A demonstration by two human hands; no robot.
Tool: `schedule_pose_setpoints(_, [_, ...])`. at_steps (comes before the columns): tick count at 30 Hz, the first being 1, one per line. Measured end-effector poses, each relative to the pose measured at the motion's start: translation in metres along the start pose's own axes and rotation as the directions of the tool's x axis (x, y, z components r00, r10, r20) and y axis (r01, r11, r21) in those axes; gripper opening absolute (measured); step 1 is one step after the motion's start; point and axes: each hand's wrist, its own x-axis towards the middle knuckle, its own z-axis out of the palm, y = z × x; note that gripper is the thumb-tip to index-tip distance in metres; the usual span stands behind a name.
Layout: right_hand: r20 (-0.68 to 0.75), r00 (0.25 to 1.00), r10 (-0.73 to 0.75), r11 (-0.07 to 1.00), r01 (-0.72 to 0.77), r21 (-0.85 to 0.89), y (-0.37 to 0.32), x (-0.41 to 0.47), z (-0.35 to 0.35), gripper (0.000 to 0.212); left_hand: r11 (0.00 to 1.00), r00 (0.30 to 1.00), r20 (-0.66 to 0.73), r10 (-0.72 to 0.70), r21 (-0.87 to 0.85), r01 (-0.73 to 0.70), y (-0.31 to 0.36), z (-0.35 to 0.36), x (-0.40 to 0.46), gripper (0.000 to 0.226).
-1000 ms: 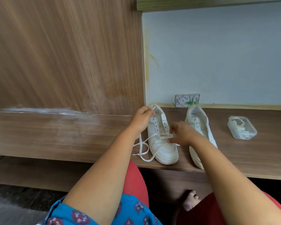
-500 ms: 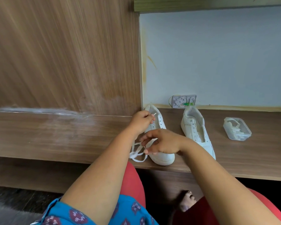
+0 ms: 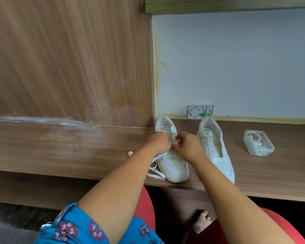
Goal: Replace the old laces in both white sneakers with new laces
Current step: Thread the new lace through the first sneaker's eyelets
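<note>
Both hands meet over the eyelet rows of the left sneaker; the left hand is curled with its fingertips pinching the lace, and the right hand is curled beside it, thumb and forefinger seemingly nipping the same lace, though the pinch itself is too small to be sure; slack lace trails off the shoe's left side onto the wooden shelf; the right sneaker stands just beside, its eyelets bare; a clear plastic box sits well apart to the right. By my reckoning, one shoe is mid-lacing and the other is stripped and waiting.
</note>
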Motion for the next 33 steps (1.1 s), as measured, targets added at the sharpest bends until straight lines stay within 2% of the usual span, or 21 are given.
schedule_pose_setpoints(3, [0.004,1.0,0.0,0.998,0.0,-0.063,0.0,0.004,0.0,0.027,0.995,0.999,-0.033,0.002,0.098,0.002,0.001,0.0,-0.002,0.019])
schedule_pose_setpoints(7, [0.004,1.0,0.026,0.998,-0.025,-0.061,0.001,0.004,0.001,0.02,0.966,0.999,-0.054,0.006,0.257,0.008,0.005,-0.001,-0.003,0.028])
schedule_pose_setpoints(10, [-0.038,0.999,0.033,0.999,-0.033,-0.021,-0.001,0.001,0.003,0.013,0.979,0.999,-0.041,-0.014,0.203,0.022,0.005,0.002,-0.002,0.026])
schedule_pose_setpoints(14, [-0.046,0.99,0.133,0.98,-0.125,0.154,0.003,0.004,-0.002,0.013,0.998,0.998,-0.036,-0.047,0.05,0.049,0.002,0.006,-0.001,0.025])
schedule_pose_setpoints(17, [-0.042,0.983,0.18,0.957,-0.165,0.238,0.007,0.002,-0.004,0.017,0.998,0.999,-0.028,-0.037,0.051,0.039,0.005,0.009,-0.001,0.026])
schedule_pose_setpoints(24, [0.036,0.947,0.319,0.839,-0.3,0.454,0.014,0.003,0.0,0.017,0.996,0.998,0.041,-0.041,-0.078,0.044,0.002,0.011,-0.002,0.023])
schedule_pose_setpoints(28, [0.066,0.942,0.33,0.801,-0.316,0.509,0.017,0.005,0.001,0.017,0.999,1.0,-0.014,-0.007,0.045,0.007,0.005,0.011,-0.001,0.022])
schedule_pose_setpoints(33, [0.125,0.937,0.325,0.761,-0.338,0.554,0.022,0.007,0.001,0.014,0.998,0.999,-0.047,-0.006,0.054,0.009,0.008,0.015,-0.001,0.023])
